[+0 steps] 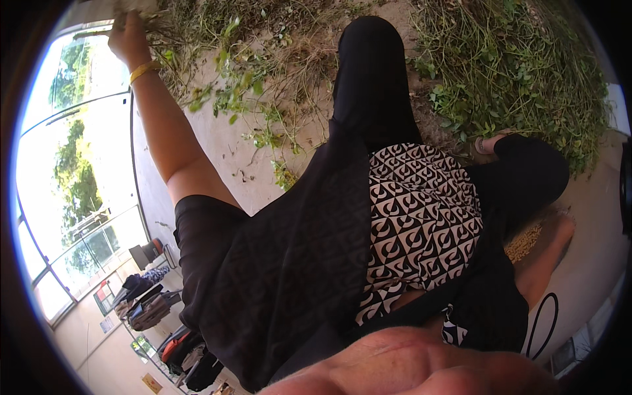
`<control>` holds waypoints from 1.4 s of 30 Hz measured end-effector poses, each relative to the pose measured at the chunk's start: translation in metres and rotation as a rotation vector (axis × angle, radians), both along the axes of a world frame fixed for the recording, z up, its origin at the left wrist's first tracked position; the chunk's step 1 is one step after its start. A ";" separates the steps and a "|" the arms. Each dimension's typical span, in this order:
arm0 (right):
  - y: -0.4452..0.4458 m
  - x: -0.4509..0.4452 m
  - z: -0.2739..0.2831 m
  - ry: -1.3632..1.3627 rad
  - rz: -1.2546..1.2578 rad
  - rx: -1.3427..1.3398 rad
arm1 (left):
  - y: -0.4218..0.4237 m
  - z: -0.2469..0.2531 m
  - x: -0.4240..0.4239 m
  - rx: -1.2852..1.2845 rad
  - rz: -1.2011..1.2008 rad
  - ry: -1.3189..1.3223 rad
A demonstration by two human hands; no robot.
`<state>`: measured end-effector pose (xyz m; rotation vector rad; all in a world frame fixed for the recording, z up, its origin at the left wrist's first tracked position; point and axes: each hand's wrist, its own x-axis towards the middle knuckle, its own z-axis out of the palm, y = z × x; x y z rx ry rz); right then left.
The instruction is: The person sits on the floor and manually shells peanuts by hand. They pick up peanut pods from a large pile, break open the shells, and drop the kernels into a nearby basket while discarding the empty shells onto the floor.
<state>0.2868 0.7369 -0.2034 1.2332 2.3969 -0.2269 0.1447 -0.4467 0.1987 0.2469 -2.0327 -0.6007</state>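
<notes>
At the upper left my left hand (129,39), a yellow bangle (144,71) on its wrist, is closed around a bunch of dry plant stems (157,23). The arm is stretched far out, and the bunch is partly blurred. Leafy uprooted plants (232,89), apparently peanut plants, lie on the floor below and beside it. My right hand is out of sight; only the bent right arm (540,269) shows, beyond my folded knee (540,165). Beside that arm is a heap of pale pods (524,244) that look like peanuts.
A large pile of green plants (518,74) covers the floor at the upper right. My raised knee (373,64) stands between the plants. A black cable loop (543,326) is at the lower right. Clothes (148,301) hang along the wall, near bright windows (79,148).
</notes>
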 end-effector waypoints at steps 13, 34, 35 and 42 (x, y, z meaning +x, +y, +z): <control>-0.140 -0.126 0.124 0.539 0.112 -0.407 | -0.015 -0.324 -0.058 -0.442 -0.121 -1.635; -0.510 -0.234 0.077 0.155 0.822 -0.806 | 0.418 -0.172 -0.104 -0.255 -1.062 -1.011; -0.515 -0.228 0.068 0.106 0.849 -0.839 | 0.425 -0.183 -0.101 -0.245 -1.131 -1.075; -0.521 -0.202 0.074 -0.144 0.781 -0.808 | 0.448 -0.185 -0.115 -0.176 -1.219 -0.772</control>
